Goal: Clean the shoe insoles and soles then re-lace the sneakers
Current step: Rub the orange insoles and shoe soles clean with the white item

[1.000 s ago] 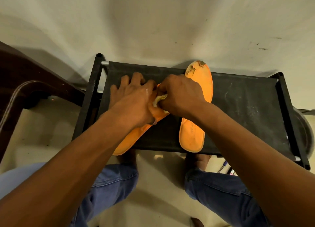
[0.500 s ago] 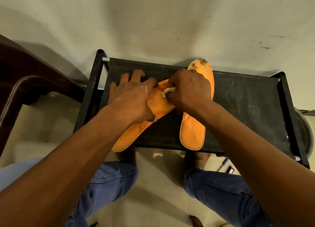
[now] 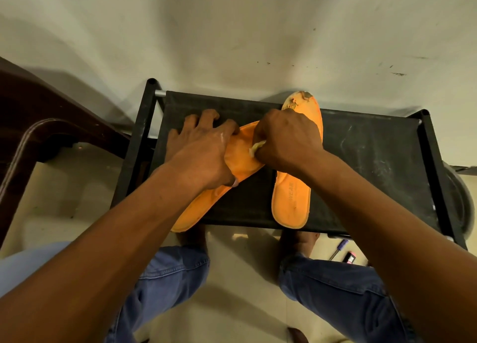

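Left hand (image 3: 204,154) flat on overhanging insole (image 3: 206,198), right hand (image 3: 286,139) clenching cloth (image 3: 257,146)

The right hand (image 3: 286,139) has rubbed its cloth (image 3: 256,146) farther up the insole (image 3: 240,159).

Both insoles are bright orange: the slanted insole (image 3: 206,203) near the front left edge of the black rack (image 3: 374,167) is plain, while the straight insole (image 3: 291,203) by the front edge bears faint darker lettering at its heel and brownish, worn patches at its toe on the back edge. A pale yellowish cloth (image 3: 258,146) shows against the orange. The rack's dark fabric carries whitish scuffs, the jeans (image 3: 335,286) are blue, and the wall (image 3: 232,33) is off-white with small dark marks.
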A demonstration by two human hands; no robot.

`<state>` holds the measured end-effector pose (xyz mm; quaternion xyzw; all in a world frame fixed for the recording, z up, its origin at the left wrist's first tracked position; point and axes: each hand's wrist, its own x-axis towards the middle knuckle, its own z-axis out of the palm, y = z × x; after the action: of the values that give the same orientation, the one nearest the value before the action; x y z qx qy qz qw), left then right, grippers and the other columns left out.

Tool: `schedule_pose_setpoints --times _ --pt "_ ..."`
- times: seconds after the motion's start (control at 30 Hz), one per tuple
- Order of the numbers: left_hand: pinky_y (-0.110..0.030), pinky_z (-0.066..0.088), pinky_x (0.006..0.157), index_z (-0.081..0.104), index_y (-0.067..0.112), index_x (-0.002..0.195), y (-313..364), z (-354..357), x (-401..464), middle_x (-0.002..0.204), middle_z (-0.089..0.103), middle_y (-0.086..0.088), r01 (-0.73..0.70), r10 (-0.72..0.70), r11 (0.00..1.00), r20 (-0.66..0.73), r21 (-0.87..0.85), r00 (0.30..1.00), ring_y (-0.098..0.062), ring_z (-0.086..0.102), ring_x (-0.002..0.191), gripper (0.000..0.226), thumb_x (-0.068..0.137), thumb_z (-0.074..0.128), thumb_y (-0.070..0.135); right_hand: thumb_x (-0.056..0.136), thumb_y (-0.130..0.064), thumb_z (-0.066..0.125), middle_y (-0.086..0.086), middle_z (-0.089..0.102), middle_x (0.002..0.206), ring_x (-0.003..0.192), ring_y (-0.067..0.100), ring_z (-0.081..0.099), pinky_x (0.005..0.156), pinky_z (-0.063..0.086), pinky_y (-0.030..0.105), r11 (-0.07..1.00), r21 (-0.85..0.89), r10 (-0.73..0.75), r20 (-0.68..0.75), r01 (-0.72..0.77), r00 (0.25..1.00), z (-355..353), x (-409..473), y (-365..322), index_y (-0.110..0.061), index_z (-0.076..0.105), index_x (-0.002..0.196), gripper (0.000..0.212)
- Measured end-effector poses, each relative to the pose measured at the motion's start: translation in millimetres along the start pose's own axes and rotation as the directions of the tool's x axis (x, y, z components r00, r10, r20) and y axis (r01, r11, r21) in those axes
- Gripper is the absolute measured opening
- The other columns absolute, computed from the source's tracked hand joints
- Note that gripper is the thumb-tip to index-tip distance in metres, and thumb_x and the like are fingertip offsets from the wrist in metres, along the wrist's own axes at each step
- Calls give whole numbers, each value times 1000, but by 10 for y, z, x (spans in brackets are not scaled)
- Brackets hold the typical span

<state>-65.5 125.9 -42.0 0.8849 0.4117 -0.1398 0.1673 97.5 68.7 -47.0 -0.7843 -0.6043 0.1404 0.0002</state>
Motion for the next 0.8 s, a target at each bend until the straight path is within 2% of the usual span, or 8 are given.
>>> schedule_pose_setpoints --times 0.07,0.13,0.2,0.27,0.37,0.43,0.67,0.8 --pt "-60 36 107 31 41 149 -2 -3 3 158 21 -1 0 0 1000 -2 -3 1000 -36 24 145 110 58 88 61 84 -37 77 0 66 100 87 16 59 61 45 28 999 27 -36 132 33 991 -28 -4 -28 -20 72 111 32" --pt "-60 36 107 30 42 149 3 -4 8 158 21 -1 2 -2 1000 -3 -5 1000 -36 25 145 110 57 88 62 83 -40 78 -2 64 99 86 15 58 59 43 27 999 36 -29 188 23 982 -44 -19 -45 -21 70 110 35" --pt "-60 36 107 30 42 149 8 -8 12 158 21 0 5 -5 1000 5 -4 1000 -36 24 145 110 57 88 62 83 -40 78 -3 63 99 88 15 58 57 41 27 1000 14 14 136 -16 991 -51 -33 -38 -21 70 111 35" --pt "-60 36 107 30 42 149 3 -10 12 158 20 0 7 -7 1000 10 -4 1000 -36 23 145 110 57 88 61 84 -36 76 -2 64 99 92 17 59 63 41 30 998 -39 58 31 -56 998 -63 -54 -34 -23 71 114 33" --pt "-60 35 107 30 43 148 1 -12 7 158 20 1 7 -6 1000 12 -11 1000 -36 23 145 110 57 89 61 86 -31 73 2 67 106 108 23 58 86 45 40 994 -80 76 -55 -80 996 -72 -108 -87 -25 70 119 33" --pt "-59 35 108 30 42 148 7 -10 2 157 21 1 6 -6 1000 10 -13 1000 -36 23 145 109 58 88 60 87 -28 72 4 66 107 117 26 53 98 40 43 992 -113 54 -74 -62 996 -59 -159 -152 -24 68 117 30" --pt "-59 36 106 31 42 147 5 -19 5 157 20 1 9 -9 1000 2 -27 1000 -36 24 144 107 58 87 62 85 -28 70 3 64 106 121 24 46 93 36 40 996 -60 -67 -28 65 997 -32 -204 -288 -25 72 109 24" --pt "-60 36 107 30 43 148 -1 -19 8 157 20 0 8 -8 1000 13 -11 1000 -36 24 144 109 58 88 62 85 -28 69 2 66 108 120 26 49 100 35 46 991 -132 22 -95 -35 995 -72 -152 -159 -27 72 109 24"
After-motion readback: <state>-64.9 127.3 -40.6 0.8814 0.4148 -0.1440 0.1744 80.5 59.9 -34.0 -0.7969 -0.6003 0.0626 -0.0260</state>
